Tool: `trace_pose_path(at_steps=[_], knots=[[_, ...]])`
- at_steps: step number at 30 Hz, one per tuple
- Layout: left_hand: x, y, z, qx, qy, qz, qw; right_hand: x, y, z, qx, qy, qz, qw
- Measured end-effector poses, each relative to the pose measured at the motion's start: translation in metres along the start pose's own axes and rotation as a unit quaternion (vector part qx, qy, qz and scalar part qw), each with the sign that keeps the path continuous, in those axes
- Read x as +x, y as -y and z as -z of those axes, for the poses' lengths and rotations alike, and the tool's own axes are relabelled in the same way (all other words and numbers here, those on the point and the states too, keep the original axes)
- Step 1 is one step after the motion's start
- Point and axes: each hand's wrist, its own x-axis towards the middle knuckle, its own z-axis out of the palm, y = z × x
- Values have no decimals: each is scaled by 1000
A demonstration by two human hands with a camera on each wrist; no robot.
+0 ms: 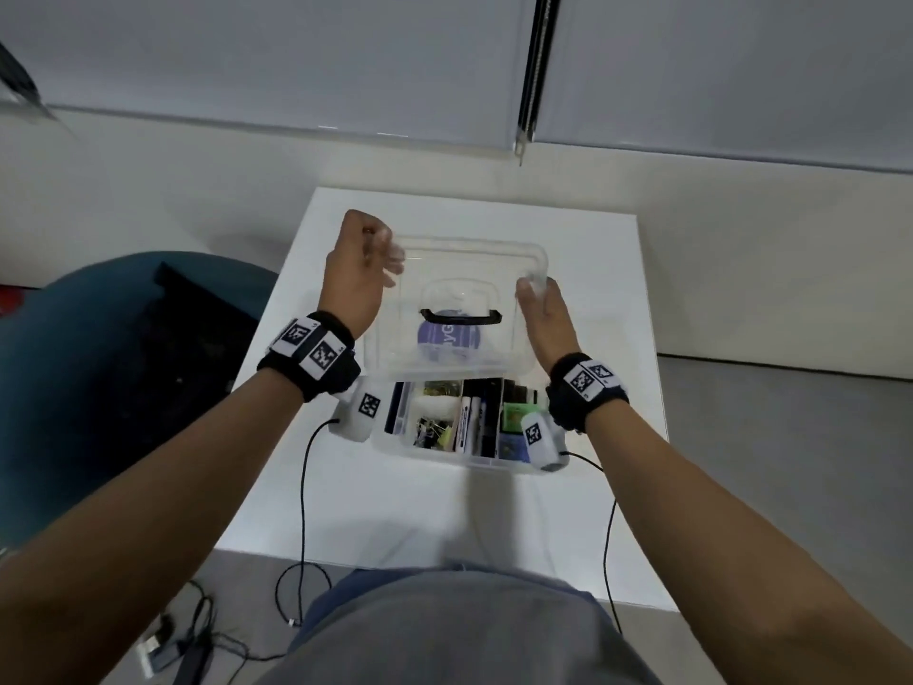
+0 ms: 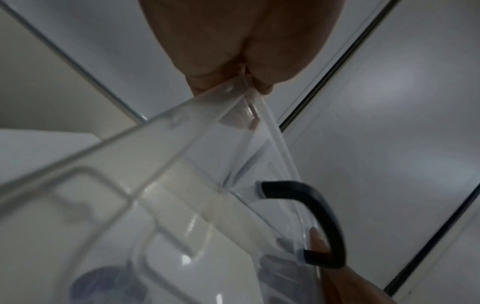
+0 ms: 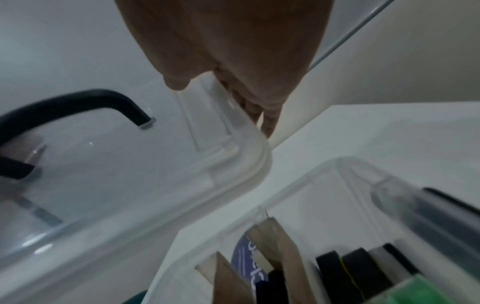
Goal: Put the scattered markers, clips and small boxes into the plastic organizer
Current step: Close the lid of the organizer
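Note:
A clear plastic lid (image 1: 459, 269) with a black handle (image 1: 462, 317) hangs tilted above the clear plastic organizer (image 1: 435, 454) on the white table. My left hand (image 1: 368, 249) pinches the lid's far left corner (image 2: 241, 90). At the right edge, my right hand (image 1: 536, 294) grips the lid (image 3: 223, 115), thumb on top and fingers under the rim. The organizer's near compartments show markers (image 1: 469, 417), binder clips (image 1: 430, 427), small boxes (image 1: 511, 422) and black items (image 3: 355, 267).
The white table (image 1: 410, 511) stands by a white wall with a grey panel above. A teal chair (image 1: 74, 348) with a dark item on it is at the left. Black cables (image 1: 304, 487) run from both wrists down to the floor.

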Motion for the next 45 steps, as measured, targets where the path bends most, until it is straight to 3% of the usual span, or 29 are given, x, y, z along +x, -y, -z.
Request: trace_pose_path(at_steps=[4, 9, 15, 18, 21, 25, 27, 29, 34, 38, 45], knots=[[-14, 20, -11, 21, 31, 67, 997, -26, -5, 11, 63, -44, 2, 997], [-52, 84, -28, 217, 164, 90, 958, -66, -60, -1, -50, -81, -93, 991], [-66, 108, -42, 293, 186, 102, 932, -64, -71, -12, -128, -156, -89, 975], [-69, 115, -44, 296, 219, 174, 913, -63, -82, -10, -269, -166, -92, 944], [-78, 125, -45, 294, 219, 229, 902, -69, -98, -8, -294, -125, -123, 939], [-88, 130, -48, 278, 201, 265, 901, -74, -108, -10, -163, -86, -186, 965], [-87, 131, -49, 266, 181, 298, 899, -75, -105, -7, -94, -74, -231, 966], [-85, 128, -49, 262, 169, 325, 893, -75, -104, -2, -98, -52, -261, 959], [-82, 121, -50, 284, 142, 283, 905, -70, -96, 4, -119, -86, -218, 965], [-86, 116, -60, 227, 132, 305, 915, -66, -83, -8, -162, -61, -169, 970], [-91, 100, -76, 277, 100, 326, 899, -69, -81, -40, -327, -77, -157, 929]])
